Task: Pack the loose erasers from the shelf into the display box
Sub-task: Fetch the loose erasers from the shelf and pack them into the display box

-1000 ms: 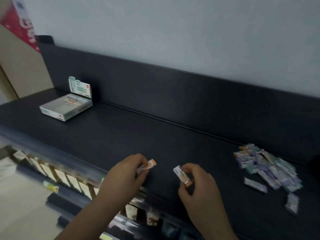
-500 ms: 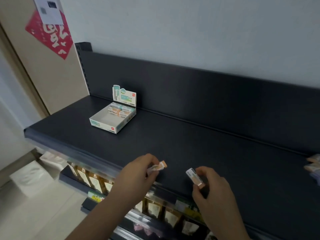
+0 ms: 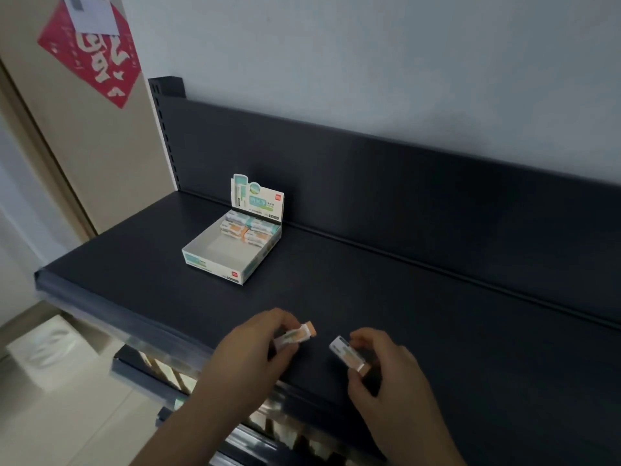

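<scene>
Pinching paper-sleeved orange eraser (image 3: 297, 335), left hand (image 3: 255, 351) | right hand (image 3: 383, 375) pinches second eraser (image 3: 347, 354) | white-teal cardboard display box (image 3: 215, 267): packed erasers (image 3: 250, 230) at rear

The display box (image 3: 215, 265) is sitting open on the dark shelf (image 3: 336, 297), its printed back flap standing upright and packed erasers (image 3: 250, 230) lying flat at its rear. The left eraser (image 3: 297, 334) and the right eraser (image 3: 349, 355), both orange-tipped, are hanging pinched in the left hand (image 3: 248, 358) and the right hand (image 3: 386, 375) above the shelf's front edge.

L hand (image 3: 252, 351) pinches orange-tipped eraser (image 3: 297, 335), R hand (image 3: 386, 371) pinches second eraser (image 3: 347, 354); fingers curled, forearms reaching fwd, hands near but apart.
</scene>
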Tool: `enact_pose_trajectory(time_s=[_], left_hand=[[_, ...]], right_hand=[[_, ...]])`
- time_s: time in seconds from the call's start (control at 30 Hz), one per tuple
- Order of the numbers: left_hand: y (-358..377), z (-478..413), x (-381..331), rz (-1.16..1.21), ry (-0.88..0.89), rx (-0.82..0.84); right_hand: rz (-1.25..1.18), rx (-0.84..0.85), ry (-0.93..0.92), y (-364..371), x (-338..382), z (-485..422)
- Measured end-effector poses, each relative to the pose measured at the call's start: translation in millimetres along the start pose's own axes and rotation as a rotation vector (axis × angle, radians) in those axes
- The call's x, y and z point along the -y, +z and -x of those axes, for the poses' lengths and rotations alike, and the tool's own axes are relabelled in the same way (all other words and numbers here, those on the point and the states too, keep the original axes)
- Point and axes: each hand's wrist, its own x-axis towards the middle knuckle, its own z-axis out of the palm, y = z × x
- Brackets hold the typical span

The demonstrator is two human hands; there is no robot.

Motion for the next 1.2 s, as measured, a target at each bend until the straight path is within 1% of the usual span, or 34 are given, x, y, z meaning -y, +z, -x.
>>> enact_pose_trajectory(time_s=[0.17, 0.23, 0.37, 0.47, 0.63, 0.73, 0.97, 1.1, 1.2], left_hand=[[-32, -20, 27, 0.041, 0.057, -0.024], [-47, -31, 41, 0.065, 0.086, -0.005], [-87, -53, 80, 0.083, 0.148, 0.078], [-118, -68, 112, 0.086, 0.172, 0.073], [-144, -90, 148, 0.076, 0.191, 0.113], [-145, -102, 155, 0.057, 0.221, 0.116], [-147, -140, 155, -0.010, 0.292, 0.035], [-152, -173, 142, -0.155, 0.362, -0.022], [-145, -197, 130, -0.269, 0.380, 0.010]], right_hand=[[0.003, -0.032, 0.016, 30, 25, -23], [-0.011, -0.063, 0.040, 42, 38, -34], [-0.081, -0.142, 0.138, 71, 63, -59], [-0.101, -0.214, 0.195, 94, 78, -76], [-0.117, -0.256, 0.282, 118, 100, -88], [-0.107, -0.251, 0.319, 120, 105, -88], [-0.058, -0.265, 0.361, 102, 97, -92], [-0.050, -0.261, 0.357, 100, 96, -100], [-0.055, -0.271, 0.360, 93, 93, -102]])
